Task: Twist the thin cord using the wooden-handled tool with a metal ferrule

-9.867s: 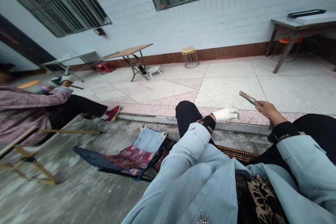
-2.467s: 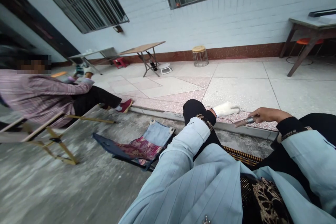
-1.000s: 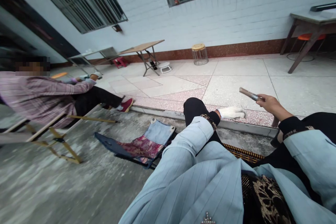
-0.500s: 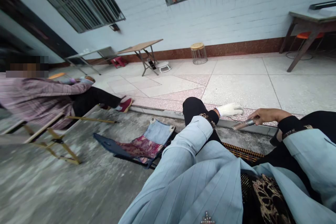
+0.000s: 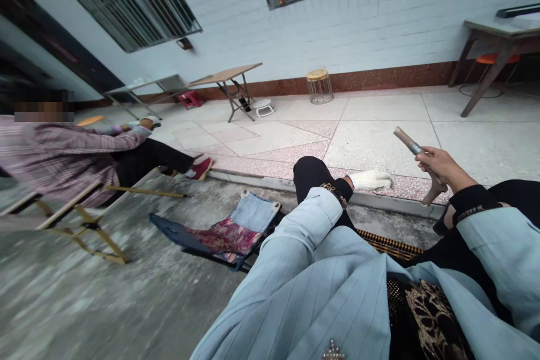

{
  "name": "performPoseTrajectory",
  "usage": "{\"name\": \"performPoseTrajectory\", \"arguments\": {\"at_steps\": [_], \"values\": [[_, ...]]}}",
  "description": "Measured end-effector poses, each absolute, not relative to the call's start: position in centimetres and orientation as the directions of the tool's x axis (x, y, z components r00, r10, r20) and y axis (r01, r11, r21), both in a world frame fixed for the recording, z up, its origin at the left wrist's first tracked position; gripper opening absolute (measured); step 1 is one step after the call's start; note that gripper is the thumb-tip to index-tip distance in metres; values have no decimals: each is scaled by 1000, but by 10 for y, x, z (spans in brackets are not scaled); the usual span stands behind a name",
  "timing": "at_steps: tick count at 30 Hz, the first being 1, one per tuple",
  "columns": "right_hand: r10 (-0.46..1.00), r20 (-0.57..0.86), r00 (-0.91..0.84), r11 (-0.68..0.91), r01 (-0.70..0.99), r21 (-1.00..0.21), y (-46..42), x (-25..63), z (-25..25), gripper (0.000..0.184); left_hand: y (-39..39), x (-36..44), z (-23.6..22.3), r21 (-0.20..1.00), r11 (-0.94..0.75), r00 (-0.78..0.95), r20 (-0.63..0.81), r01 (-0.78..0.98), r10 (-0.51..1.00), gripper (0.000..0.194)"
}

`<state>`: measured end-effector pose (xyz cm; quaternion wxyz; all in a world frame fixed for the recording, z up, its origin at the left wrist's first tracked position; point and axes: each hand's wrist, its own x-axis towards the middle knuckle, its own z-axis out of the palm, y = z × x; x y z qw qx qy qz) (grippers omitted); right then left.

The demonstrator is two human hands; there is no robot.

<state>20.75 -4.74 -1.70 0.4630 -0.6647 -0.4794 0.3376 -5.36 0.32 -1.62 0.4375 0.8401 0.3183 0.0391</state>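
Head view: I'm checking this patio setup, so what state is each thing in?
Left hand, in a white knit glove, holding nothing visible
Right hand, bare, gripping a wooden handle
Fabric folding seat, lying flat on the concrete
Folding table, unfolded, standing
Wire stool, upright

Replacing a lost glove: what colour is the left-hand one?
The knit glove is white, best seen in the head view.

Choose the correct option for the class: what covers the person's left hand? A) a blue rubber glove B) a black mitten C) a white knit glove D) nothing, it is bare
C: a white knit glove covers the left hand, while the bare right hand grips a short tool.
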Motion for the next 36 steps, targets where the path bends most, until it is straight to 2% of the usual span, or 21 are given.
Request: {"name": "performPoseTrajectory", "arguments": {"at_steps": [2, 4, 6, 9, 12, 16, 19, 22, 26, 28, 29, 30, 32, 34, 36], "values": [[955, 38, 295, -176, 663, -727, -48, 209, -21, 47, 4, -54, -17, 755, -425, 794, -202, 499, 573, 22], [979, 62, 192, -149, 896, -418, -50, 207, -24, 44, 4, -54, -15, 748, -442, 797, -188, 495, 575, 23], [998, 14, 68, -64, 977, -202, -53, 203, -26, 42, 3, -54, -12, 742, -457, 800, -176, 491, 574, 23], [989, -120, -87, 77, 993, -88, -55, 198, -31, 42, 1, -55, -5, 700, -536, 826, -136, 471, 548, 23], [929, -245, -278, 240, 955, -172, -59, 194, -33, 40, -3, -54, 3, 653, -617, 855, -92, 439, 510, 24], [775, -352, -524, 315, 805, -503, -66, 192, -26, 35, -4, -52, 14, 622, -645, 850, -63, 443, 523, 26], [721, -293, -628, 256, 634, -729, -69, 194, -11, 47, 2, -52, 20, 584, -653, 813, -23, 483, 582, 26], [837, -149, -526, 142, 472, -870, -70, 200, 1, 61, 9, -53, 20, 597, -636, 782, 24, 489, 623, 27], [985, 25, -170, 60, 207, -976, -66, 204, 3, 65, 11, -52, 10, 625, -639, 801, 37, 448, 598, 29], [998, 51, -32, 55, 138, -989, -61, 204, -3, 63, 8, -49, 2, 646, -647, 848, 0, 404, 530, 28], [999, 46, 23, 42, 156, -987, -58, 203, -6, 62, 6, -48, -1, 657, -647, 868, -23, 387, 496, 26], [997, 33, 70, 17, 213, -977, -56, 203, -10, 61, 5, -47, -5, 666, -642, 880, -48, 380, 472, 24], [989, 9, 145, -55, 432, -900, -51, 202, -17, 58, 3, -47, -11, 682, -617, 882, -89, 393, 463, 21], [985, 25, 172, -104, 698, -709, -49, 202, -23, 54, 4, -48, -14, 703, -573, 869, -130, 420, 478, 20], [994, 40, 103, -73, 883, -464, -49, 202, -26, 49, 5, -49, -15, 717, -536, 854, -160, 446, 496, 19]]}}
